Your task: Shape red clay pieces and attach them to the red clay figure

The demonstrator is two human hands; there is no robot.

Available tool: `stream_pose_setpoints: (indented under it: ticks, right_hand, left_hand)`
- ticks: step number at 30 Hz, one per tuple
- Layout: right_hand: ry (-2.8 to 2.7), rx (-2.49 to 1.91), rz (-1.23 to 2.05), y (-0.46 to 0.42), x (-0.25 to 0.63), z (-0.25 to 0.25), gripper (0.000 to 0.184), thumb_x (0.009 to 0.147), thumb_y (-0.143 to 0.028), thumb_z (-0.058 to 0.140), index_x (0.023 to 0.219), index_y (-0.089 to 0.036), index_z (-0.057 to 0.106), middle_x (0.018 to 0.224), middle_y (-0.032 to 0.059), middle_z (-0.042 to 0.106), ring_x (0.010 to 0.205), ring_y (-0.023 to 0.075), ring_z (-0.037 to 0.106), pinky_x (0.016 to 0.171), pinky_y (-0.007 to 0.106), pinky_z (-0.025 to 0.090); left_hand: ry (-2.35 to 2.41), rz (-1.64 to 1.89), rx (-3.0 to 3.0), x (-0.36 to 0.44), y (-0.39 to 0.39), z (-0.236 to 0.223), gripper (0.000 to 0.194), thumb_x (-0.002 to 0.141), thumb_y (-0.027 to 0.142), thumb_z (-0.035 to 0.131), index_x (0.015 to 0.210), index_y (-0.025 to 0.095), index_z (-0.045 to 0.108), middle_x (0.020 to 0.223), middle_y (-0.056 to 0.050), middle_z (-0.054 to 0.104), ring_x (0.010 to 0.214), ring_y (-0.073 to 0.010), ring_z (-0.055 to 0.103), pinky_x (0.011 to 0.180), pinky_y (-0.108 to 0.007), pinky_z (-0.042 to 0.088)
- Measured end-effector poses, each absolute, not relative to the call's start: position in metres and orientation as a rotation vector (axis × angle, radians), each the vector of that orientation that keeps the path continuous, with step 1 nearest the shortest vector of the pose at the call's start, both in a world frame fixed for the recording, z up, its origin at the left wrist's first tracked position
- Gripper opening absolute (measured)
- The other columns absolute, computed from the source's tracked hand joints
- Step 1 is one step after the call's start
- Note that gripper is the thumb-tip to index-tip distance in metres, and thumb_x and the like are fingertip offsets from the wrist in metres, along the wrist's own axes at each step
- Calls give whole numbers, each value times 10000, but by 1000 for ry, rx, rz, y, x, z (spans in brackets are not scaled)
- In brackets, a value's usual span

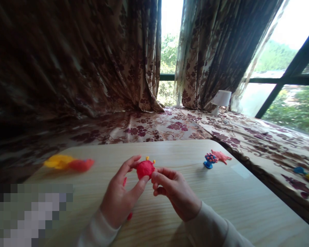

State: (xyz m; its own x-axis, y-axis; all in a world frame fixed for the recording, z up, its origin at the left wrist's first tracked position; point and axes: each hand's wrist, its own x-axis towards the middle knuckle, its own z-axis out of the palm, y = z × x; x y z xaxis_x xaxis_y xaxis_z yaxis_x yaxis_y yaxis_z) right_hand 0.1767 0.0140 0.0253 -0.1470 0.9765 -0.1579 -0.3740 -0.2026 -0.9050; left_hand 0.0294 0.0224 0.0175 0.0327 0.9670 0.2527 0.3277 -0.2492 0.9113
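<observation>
A round red modelling-clay figure (145, 169) with two small yellow knobs on top is held up over the table. My left hand (123, 192) grips it from the left, thumb in front and fingers around its side. At the figure's right edge, my right hand (176, 192) has thumb and forefinger pinched against it; whether a small piece lies between those fingertips is hidden. Bits of red clay (129, 216) lie on the table by my left hand, one partly covered by it.
On the pale wooden table (190, 212) lie yellow clay (58, 162) and red clay (81, 165) at left. A blue clay piece with pink dots (210, 160) stands by a pink clay piece (222, 156) at right. Farther back are a white lamp (221, 98) and patterned curtains (113, 61).
</observation>
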Motion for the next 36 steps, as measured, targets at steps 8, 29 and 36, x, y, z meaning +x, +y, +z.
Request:
stream_pose_setpoints:
  ticks: [8,29,36]
  right_hand:
    - [-956,-992,1576,13,178,28,333,652,-433,709,700,-107,662,664,8,567,561,73,479,484,191,438]
    - [-1114,-1095,1345,14,183,32,273,759,-363,604,664,-115,666,453,-63,441,459,42,372,454,170,311]
    - [-1123,-1106,1342,18,182,26,245,714,-353,639,717,-109,659,525,-43,522,452,38,386,440,173,323]
  left_hand:
    - [1298,1300,1591,27,27,16,511,726,386,626,1196,240,487,1101,-72,623,1052,-249,565,884,-398,433]
    - [1076,1225,1564,21,32,16,484,774,386,596,1201,199,466,1072,-81,655,1008,-243,605,945,-438,418]
    - [1090,1230,1639,21,29,13,446,789,365,579,1200,231,471,1064,-59,652,1013,-232,607,963,-441,413]
